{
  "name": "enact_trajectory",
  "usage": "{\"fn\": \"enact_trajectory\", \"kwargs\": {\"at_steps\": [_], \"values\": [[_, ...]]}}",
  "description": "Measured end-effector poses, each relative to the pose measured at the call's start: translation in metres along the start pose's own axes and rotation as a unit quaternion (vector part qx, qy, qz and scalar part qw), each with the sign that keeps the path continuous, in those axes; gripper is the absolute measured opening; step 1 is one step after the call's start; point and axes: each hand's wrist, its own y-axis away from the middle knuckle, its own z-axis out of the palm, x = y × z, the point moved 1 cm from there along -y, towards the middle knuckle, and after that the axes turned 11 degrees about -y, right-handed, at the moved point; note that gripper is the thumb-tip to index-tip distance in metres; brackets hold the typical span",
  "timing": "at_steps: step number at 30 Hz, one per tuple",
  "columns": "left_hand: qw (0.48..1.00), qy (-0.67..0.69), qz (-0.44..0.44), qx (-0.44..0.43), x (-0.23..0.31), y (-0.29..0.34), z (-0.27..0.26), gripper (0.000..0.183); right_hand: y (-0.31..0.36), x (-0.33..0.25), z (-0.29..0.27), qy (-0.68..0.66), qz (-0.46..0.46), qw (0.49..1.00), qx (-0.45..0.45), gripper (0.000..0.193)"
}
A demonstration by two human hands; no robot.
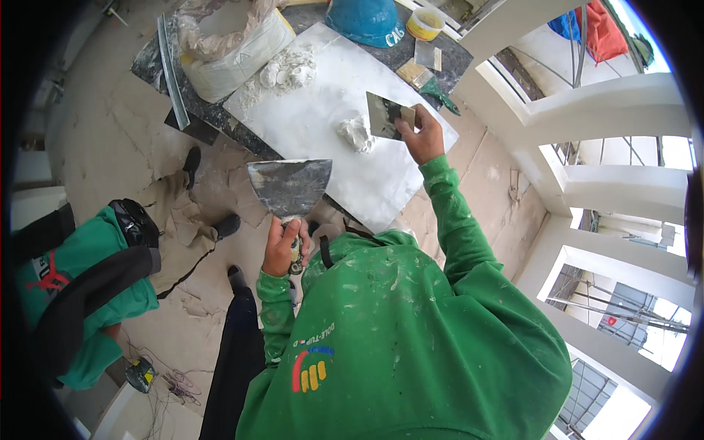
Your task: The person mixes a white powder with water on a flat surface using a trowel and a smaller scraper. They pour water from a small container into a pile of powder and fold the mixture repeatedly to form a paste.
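My left hand (279, 248) is closed round the handle of a wide putty knife (290, 185), its broad grey blade pointing away from me near the board's close left edge. In my right hand (423, 138) I grip a thin rectangular metal scraper (383, 110) between thumb and fingers, above the right part of the white board (352, 73). A small lump of white putty (356, 134) lies on the board just left of the scraper. Farther off, a larger heap of white putty (290, 69) sits on the board beside an opened sack (235, 70).
On the dark table (458, 62) are a blue hard hat (363, 20), a yellow tub (425, 24), a brush with a green handle (433, 86) and a metal strip (172, 73). A person in green and black (88, 271) is at left. Window openings (616, 301) line the right wall.
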Motion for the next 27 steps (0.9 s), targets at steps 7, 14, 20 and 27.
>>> {"fn": "enact_trajectory", "kwargs": {"at_steps": [7, 14, 20, 27], "values": [[0.928, 0.266, -0.006, -0.262, 0.013, -0.033, 0.056, 0.042, 0.06, -0.102, -0.014, -0.216, -0.16, 0.96, 0.073, 0.034], [0.85, 0.261, -0.039, -0.456, 0.048, -0.05, 0.088, 0.046, 0.077, -0.126, -0.038, -0.003, -0.288, 0.954, -0.077, 0.037], [0.947, -0.157, 0.104, -0.261, 0.108, -0.054, 0.088, 0.034, 0.08, -0.091, -0.094, 0.188, -0.207, 0.956, 0.091, 0.049], [0.85, -0.465, 0.244, -0.047, 0.101, -0.047, 0.131, 0.031, 0.059, -0.102, -0.061, 0.262, -0.456, 0.849, -0.054, 0.039]]}}
